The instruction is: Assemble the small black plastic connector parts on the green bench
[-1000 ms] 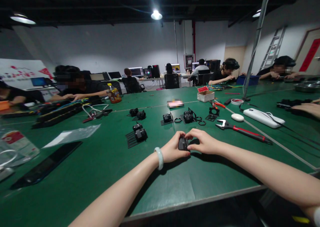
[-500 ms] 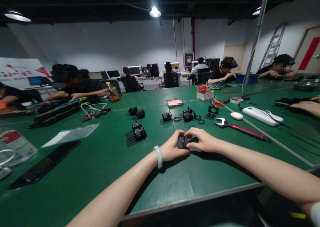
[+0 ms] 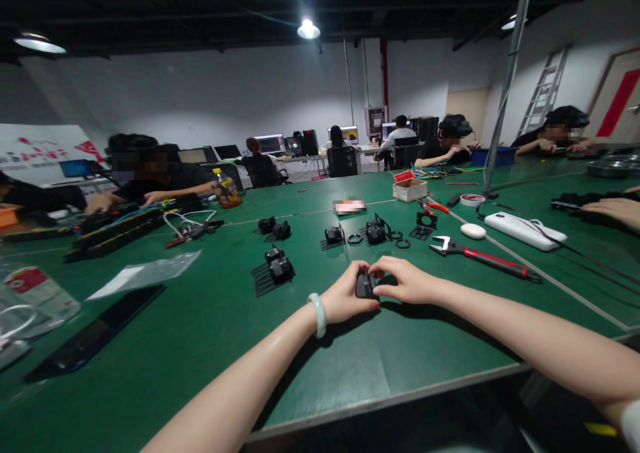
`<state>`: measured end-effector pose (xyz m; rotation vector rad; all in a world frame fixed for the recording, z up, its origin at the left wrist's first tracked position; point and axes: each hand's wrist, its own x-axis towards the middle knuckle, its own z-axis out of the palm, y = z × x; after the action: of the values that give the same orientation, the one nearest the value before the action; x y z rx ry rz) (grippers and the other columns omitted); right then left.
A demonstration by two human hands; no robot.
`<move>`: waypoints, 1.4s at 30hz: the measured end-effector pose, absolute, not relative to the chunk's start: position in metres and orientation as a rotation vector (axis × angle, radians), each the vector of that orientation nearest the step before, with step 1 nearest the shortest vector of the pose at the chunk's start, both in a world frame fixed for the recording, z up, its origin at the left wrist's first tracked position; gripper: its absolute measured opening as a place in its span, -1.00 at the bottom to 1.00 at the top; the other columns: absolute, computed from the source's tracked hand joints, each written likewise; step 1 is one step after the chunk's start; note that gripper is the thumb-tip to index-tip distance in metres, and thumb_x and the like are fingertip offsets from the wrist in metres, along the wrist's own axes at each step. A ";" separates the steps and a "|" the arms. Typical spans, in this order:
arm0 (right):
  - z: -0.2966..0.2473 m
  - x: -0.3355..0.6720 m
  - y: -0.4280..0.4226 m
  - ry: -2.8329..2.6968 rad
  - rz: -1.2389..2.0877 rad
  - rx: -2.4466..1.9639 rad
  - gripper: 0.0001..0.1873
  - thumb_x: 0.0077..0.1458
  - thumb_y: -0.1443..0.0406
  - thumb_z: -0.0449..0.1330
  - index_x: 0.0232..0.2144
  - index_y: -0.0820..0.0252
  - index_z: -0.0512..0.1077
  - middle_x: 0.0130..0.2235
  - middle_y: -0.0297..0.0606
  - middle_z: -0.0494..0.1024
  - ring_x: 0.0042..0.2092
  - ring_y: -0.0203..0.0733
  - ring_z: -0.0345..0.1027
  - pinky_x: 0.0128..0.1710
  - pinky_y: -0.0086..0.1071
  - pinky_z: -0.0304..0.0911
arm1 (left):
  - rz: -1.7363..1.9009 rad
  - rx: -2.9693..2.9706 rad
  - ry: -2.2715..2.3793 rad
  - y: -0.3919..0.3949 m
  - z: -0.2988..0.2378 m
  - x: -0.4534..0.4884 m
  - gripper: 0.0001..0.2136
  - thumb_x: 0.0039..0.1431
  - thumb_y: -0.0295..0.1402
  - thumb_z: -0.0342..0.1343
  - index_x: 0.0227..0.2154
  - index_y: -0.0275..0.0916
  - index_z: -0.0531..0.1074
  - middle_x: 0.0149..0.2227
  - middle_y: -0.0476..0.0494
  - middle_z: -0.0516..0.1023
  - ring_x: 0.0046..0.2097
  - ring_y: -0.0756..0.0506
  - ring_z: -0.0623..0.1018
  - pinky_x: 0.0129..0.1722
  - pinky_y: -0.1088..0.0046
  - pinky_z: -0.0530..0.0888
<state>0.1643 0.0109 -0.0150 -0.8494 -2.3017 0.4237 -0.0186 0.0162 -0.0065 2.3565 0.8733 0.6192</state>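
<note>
My left hand (image 3: 346,298) and my right hand (image 3: 406,281) meet over the green table (image 3: 210,333), both closed on a small black part (image 3: 366,284) held between their fingertips. A pale bracelet (image 3: 317,314) circles my left wrist. Just beyond the hands lie more black parts: one on a finned plate (image 3: 274,272), a pair (image 3: 275,227) farther back, another (image 3: 333,236) and one (image 3: 376,232) with black rings (image 3: 403,244) beside it.
A red-handled adjustable wrench (image 3: 480,254) lies right of my hands, near a white oval object (image 3: 473,230) and a white power strip (image 3: 525,231). A small box (image 3: 410,189) stands farther back. Plastic bags (image 3: 145,272) lie left. Other people sit around the table.
My hands and the black part stay in place on the table; only the camera view shifts slightly.
</note>
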 end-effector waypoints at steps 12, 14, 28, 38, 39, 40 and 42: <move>-0.018 0.172 0.027 -1.994 0.647 -0.892 -0.72 0.01 0.18 -0.05 -0.28 0.25 0.25 -0.34 -0.27 0.35 -0.33 -0.30 0.24 -0.35 -0.40 0.19 | 0.618 2.323 0.901 0.014 -0.006 -0.019 -0.49 -0.21 -0.35 0.11 -0.15 -0.26 0.04 -0.25 -0.06 0.21 -0.26 -0.03 0.29 -0.27 0.44 0.29; -0.016 0.172 0.024 -2.056 0.580 -0.850 -0.71 -0.07 0.20 0.06 -0.29 0.25 0.26 -0.31 -0.25 0.34 -0.30 -0.28 0.23 -0.32 -0.38 0.18 | 0.625 2.330 0.894 0.014 -0.006 -0.019 -0.49 -0.21 -0.35 0.11 -0.15 -0.26 0.05 -0.25 -0.06 0.21 -0.26 -0.03 0.29 -0.27 0.45 0.29; -0.012 0.164 0.007 -2.248 0.471 -0.736 -0.62 -0.27 0.31 0.22 -0.30 0.23 0.26 -0.32 -0.26 0.32 -0.30 -0.27 0.23 -0.32 -0.39 0.18 | 0.636 2.305 0.859 0.015 -0.008 -0.018 -0.52 -0.21 -0.38 0.12 -0.18 -0.28 0.06 -0.25 -0.05 0.22 -0.23 -0.04 0.28 -0.24 0.42 0.28; -0.013 0.161 0.006 -2.216 0.447 -0.777 -0.70 -0.26 0.36 0.20 -0.36 0.22 0.29 -0.35 -0.29 0.34 -0.31 -0.26 0.22 -0.33 -0.39 0.17 | 0.635 2.297 0.876 0.012 -0.005 -0.018 -0.53 -0.23 -0.37 0.11 -0.19 -0.27 0.08 -0.27 -0.04 0.22 -0.24 -0.04 0.28 -0.24 0.41 0.28; -0.013 0.161 0.006 -2.212 0.450 -0.780 -0.70 -0.26 0.36 0.20 -0.35 0.22 0.29 -0.35 -0.29 0.34 -0.31 -0.26 0.23 -0.32 -0.39 0.17 | 0.643 2.299 0.876 0.013 -0.005 -0.018 -0.53 -0.23 -0.37 0.11 -0.19 -0.27 0.08 -0.27 -0.04 0.22 -0.24 -0.04 0.28 -0.24 0.41 0.28; -0.013 0.160 0.006 -2.209 0.457 -0.784 -0.70 -0.26 0.36 0.20 -0.35 0.21 0.29 -0.35 -0.29 0.35 -0.31 -0.26 0.23 -0.32 -0.38 0.17 | 0.648 2.300 0.876 0.013 -0.005 -0.018 -0.52 -0.23 -0.37 0.12 -0.19 -0.27 0.08 -0.27 -0.04 0.22 -0.24 -0.04 0.28 -0.24 0.41 0.28; -0.013 0.161 0.006 -2.203 0.485 -0.792 -0.69 -0.26 0.36 0.20 -0.35 0.21 0.29 -0.34 -0.29 0.35 -0.31 -0.26 0.23 -0.32 -0.39 0.19 | 0.650 2.301 0.871 0.014 -0.007 -0.018 -0.52 -0.22 -0.37 0.11 -0.19 -0.27 0.07 -0.26 -0.05 0.23 -0.24 -0.04 0.29 -0.24 0.42 0.28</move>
<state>0.1605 0.0064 -0.0134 -0.7921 -2.2033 0.4848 -0.0184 0.0143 -0.0067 2.3006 0.8710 0.6501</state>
